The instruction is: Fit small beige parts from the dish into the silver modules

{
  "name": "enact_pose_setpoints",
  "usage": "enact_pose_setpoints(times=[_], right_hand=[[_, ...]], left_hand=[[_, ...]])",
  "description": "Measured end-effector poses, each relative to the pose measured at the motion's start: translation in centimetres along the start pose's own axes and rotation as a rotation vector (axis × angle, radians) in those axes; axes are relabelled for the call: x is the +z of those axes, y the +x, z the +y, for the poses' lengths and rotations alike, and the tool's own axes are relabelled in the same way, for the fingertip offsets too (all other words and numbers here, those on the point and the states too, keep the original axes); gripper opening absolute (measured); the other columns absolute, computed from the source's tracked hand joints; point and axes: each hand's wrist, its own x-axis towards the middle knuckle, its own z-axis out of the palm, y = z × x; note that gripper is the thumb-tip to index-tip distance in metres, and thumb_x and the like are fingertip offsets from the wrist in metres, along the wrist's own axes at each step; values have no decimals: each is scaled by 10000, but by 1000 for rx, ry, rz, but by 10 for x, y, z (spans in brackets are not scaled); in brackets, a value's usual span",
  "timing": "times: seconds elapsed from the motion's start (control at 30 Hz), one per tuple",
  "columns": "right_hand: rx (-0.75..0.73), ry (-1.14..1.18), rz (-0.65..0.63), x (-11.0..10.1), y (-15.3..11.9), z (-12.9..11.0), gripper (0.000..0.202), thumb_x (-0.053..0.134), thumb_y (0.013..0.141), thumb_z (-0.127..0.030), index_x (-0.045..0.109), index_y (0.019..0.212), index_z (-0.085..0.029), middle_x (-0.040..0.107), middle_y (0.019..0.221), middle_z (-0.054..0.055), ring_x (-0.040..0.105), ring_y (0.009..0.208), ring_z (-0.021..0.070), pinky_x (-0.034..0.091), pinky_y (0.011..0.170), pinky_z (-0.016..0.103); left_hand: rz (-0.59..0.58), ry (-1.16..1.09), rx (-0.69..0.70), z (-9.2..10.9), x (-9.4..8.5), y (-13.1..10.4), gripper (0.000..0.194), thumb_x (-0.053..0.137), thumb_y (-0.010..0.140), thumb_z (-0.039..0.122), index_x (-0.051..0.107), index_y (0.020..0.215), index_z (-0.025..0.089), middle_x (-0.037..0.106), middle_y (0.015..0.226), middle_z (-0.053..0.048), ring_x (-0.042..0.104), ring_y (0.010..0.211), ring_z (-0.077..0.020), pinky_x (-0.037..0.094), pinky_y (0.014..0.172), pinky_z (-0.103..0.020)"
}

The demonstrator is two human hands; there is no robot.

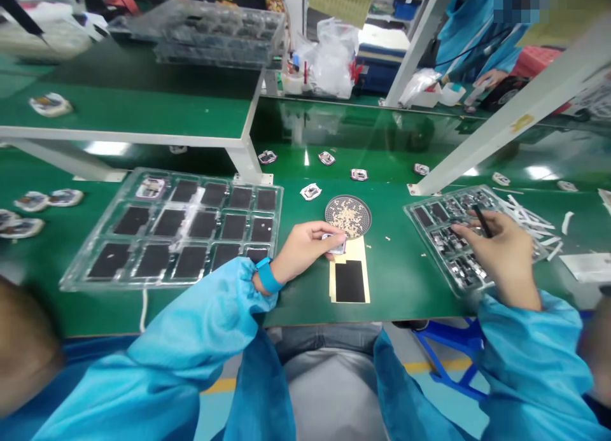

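My left hand (310,240), with a blue band at the wrist, pinches a small rounded electronic unit (335,242) with a pale rim. It is just in front of a round dark dish (365,207) of tiny beige pieces. Below lies a yellowish sheet (363,279) with a black square (349,282) on it. My right hand (501,247) has a slim black tool (482,221) between its fingers; its exact kind is not clear. Those fingertips are over a clear compartment tray (461,291) of small metallic parts, and I cannot tell whether they touch one.
On the left is a large clear tray (71,280) with dark-lined compartments and one unit. Several units, such as this one (311,191), lie on the green bench. White strips (529,218) lie right of the parts tray. White shelf posts (245,164) rise behind. Another person's hand (494,78) is across the bench.
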Motion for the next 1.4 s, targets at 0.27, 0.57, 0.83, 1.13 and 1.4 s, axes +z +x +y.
enact_pose_setpoints(times=[0.27, 0.57, 0.83, 1.13, 1.4], right_hand=[[-337, 415, -487, 49, -31, -135, 329, 860, 730, -478, 737, 860, -202, 733, 806, 21, 627, 694, 176, 464, 635, 307], [-220, 780, -883, 91, -43, -165, 293, 830, 765, -454, 815, 916, -203, 798, 915, 44, 711, 803, 194, 559, 770, 336], [-122, 754, -844, 98, -56, -159, 324, 783, 816, -473, 750, 728, -163, 706, 708, 19, 559, 617, 113, 421, 589, 246], [30, 854, -852, 103, -59, -157, 327, 818, 780, -470, 719, 718, -164, 532, 550, -41, 315, 463, 55, 227, 452, 232], [92, 884, -845, 105, -62, -158, 411, 836, 730, -535, 675, 672, -162, 493, 529, -47, 278, 458, 55, 197, 438, 239]], left_hand=[[110, -44, -9, -3, -10, 8, 465, 691, 882, 547, 774, 1072, 130, 754, 789, -95, 667, 560, -115, 278, 396, -171], [118, -115, 158, -5, -16, 7, 373, 668, 829, 272, 737, 1167, 132, 761, 946, -82, 688, 735, -148, 446, 562, -223], [49, -24, 292, -12, -7, 2, 504, 642, 774, 83, 681, 1270, 164, 738, 1221, -92, 706, 1053, -213, 551, 873, -306], [136, 226, 350, -18, -4, 1, 473, 737, 861, 216, 650, 1326, 201, 729, 1138, -87, 646, 809, -152, 473, 629, -257], [229, 470, 440, -14, -3, -3, 408, 704, 904, 269, 686, 1310, 243, 736, 1077, -47, 513, 641, -107, 454, 615, -267]])
